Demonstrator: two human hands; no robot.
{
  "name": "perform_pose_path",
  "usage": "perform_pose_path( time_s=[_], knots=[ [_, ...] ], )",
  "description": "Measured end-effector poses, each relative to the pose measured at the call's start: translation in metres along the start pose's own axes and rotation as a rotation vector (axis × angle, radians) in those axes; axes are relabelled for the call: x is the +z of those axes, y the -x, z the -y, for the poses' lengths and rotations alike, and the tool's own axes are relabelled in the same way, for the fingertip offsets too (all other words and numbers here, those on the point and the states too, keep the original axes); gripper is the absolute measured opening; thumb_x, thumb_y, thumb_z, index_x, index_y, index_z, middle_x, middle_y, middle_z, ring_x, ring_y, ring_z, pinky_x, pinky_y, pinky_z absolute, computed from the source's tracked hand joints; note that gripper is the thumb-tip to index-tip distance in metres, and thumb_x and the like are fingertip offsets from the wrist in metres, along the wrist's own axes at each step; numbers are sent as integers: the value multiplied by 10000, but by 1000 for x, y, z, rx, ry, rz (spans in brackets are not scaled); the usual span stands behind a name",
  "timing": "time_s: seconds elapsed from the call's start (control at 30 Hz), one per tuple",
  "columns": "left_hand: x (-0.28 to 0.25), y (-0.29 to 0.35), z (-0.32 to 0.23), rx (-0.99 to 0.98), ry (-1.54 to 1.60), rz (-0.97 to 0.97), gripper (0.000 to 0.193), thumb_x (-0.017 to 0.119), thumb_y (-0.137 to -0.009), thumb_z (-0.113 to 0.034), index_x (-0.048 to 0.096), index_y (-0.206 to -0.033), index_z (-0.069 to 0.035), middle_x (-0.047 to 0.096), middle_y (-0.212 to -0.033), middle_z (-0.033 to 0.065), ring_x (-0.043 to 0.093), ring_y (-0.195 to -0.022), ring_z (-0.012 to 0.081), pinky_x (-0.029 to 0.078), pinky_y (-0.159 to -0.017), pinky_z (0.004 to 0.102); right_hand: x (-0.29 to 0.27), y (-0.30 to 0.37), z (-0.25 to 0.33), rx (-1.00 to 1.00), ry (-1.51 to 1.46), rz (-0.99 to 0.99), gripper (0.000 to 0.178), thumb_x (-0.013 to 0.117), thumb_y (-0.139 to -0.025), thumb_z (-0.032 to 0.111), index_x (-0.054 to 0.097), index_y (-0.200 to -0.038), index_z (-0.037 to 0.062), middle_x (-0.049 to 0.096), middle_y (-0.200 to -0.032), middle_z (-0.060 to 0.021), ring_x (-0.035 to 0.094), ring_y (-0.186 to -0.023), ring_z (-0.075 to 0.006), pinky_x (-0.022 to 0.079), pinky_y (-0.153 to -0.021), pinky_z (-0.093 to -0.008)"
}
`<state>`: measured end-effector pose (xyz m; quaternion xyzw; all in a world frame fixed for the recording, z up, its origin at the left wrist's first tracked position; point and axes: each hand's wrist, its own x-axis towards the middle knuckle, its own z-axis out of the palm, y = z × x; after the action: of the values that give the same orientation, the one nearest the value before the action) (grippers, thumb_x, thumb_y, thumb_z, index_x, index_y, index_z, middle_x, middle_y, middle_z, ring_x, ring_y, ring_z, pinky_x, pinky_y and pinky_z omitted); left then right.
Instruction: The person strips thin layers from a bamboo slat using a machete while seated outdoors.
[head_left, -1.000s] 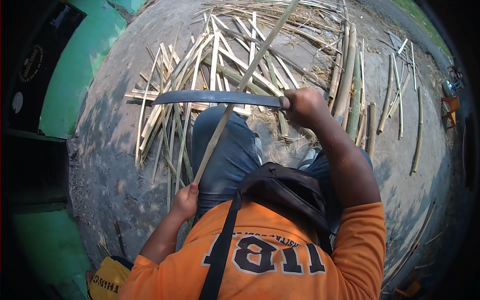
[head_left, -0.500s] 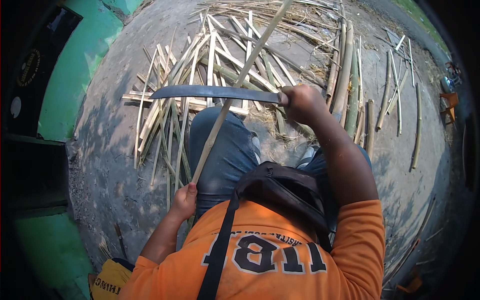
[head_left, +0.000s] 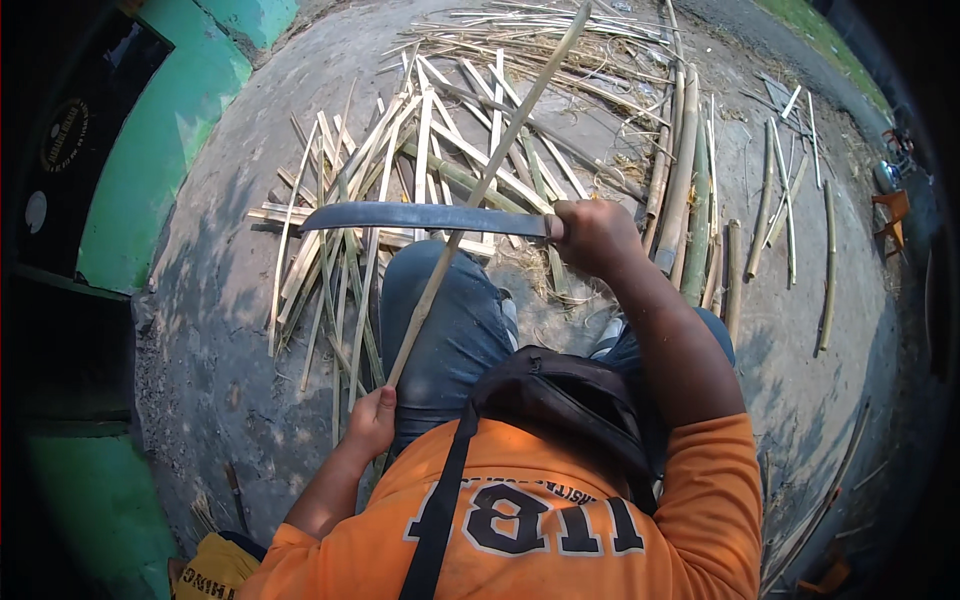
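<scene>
My right hand (head_left: 598, 236) is closed round the handle of a machete (head_left: 425, 219), whose long grey blade points left across my body. The blade crosses a long bamboo strip (head_left: 490, 170) near its middle and seems to rest against it. My left hand (head_left: 372, 422) grips the strip's near end beside my left thigh, thumb up. From there the strip slants up and to the right, over my knee and past the far side. Beyond the blade lies a loose heap of split bamboo strips (head_left: 425, 140) on the ground.
Thick bamboo poles (head_left: 680, 170) lie lengthwise to the right of the heap, with thinner poles (head_left: 828, 265) farther right. More strips (head_left: 540, 30) are spread at the back. A green wall (head_left: 150, 180) stands at left, and an orange chair (head_left: 893, 215) at far right.
My right hand and the machete have shifted slightly lower and left in the picture. The whole view has tilted a little, and both hands keep their grips.
</scene>
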<state>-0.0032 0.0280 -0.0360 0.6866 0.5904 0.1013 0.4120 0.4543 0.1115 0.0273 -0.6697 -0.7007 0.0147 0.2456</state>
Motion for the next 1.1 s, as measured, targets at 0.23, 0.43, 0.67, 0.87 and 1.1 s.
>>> perform_pose_path(
  time_s=[0.23, 0.43, 0.67, 0.87, 1.1],
  knots=[
    [-2, -2, -1, -31, 115, 59, 758, 328, -1025, -759, 523, -781, -68, 464, -686, -11, 472, -634, 113, 378, -585, 303, 1, -6, -28, 159, -85, -17, 252, 621, -969, 318, 683, -872, 94, 688, -766, -199, 679, -748, -439, 546, -690, -536],
    [-2, -4, 0, -25, 80, 36, 759, 329, -1025, -760, 519, -781, -67, 470, -684, -5, 471, -623, 132, 383, -590, 316, -7, 4, 15, -110, 57, 193, 203, 669, -925, 288, 638, -842, 105, 673, -727, -164, 680, -719, -415, 529, -669, -538],
    [-3, -5, -8, 33, 36, 19, 767, 322, -1049, -718, 549, -827, -19, 489, -667, 60, 513, -648, 202, 414, -626, 367, -3, -7, -50, 381, -56, 28, 197, 617, -981, 279, 757, -991, 142, 730, -880, -194, 706, -869, -413, 556, -790, -512],
    [-4, 3, 3, -26, 61, 50, 760, 320, -1048, -721, 544, -816, -32, 484, -664, 47, 503, -639, 183, 411, -617, 356, -18, -1, -19, 334, -134, 50, 215, 659, -957, 318, 751, -1000, 128, 739, -909, -195, 709, -877, -413, 562, -799, -504],
    [-1, -10, -2, 54, 45, 28, 759, 321, -1030, -755, 508, -753, -73, 456, -646, -9, 479, -608, 121, 385, -569, 306, -29, 3, -40, 390, -75, 40, 304, 740, -897, 394, 731, -984, 103, 745, -913, -189, 720, -883, -398, 565, -816, -498]
  ],
)
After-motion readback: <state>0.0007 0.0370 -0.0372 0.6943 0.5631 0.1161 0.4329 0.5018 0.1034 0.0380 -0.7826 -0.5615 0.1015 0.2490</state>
